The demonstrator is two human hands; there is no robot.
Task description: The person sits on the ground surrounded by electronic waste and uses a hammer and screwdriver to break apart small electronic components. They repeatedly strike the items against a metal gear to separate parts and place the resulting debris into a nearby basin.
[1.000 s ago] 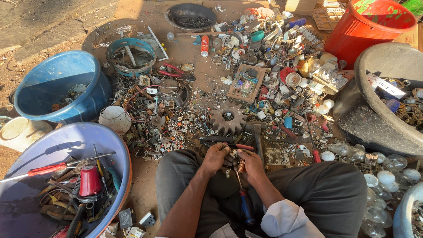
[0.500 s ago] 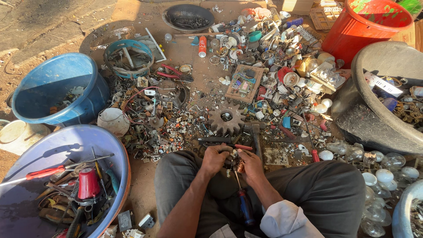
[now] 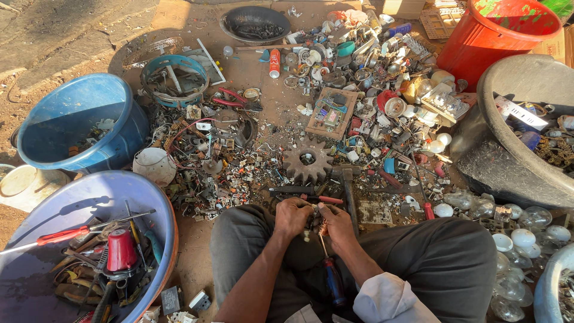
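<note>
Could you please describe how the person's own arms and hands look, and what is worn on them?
Both forearms are bare: no sleeves, gloves, watch or bracelets are visible. The left hand and the right hand are uncovered too. I cannot make out any rings. Sleeves, if any, end above the picture's lower edge.

Rusty brown toothed gear point(image 3: 307, 160) beyond the fingers; blue tub point(image 3: 78, 122) far left of them; red bucket point(image 3: 499, 33) far right beyond; red-handled screwdriver point(image 3: 57, 236) in pale blue basin point(image 3: 84, 197), left.
</note>
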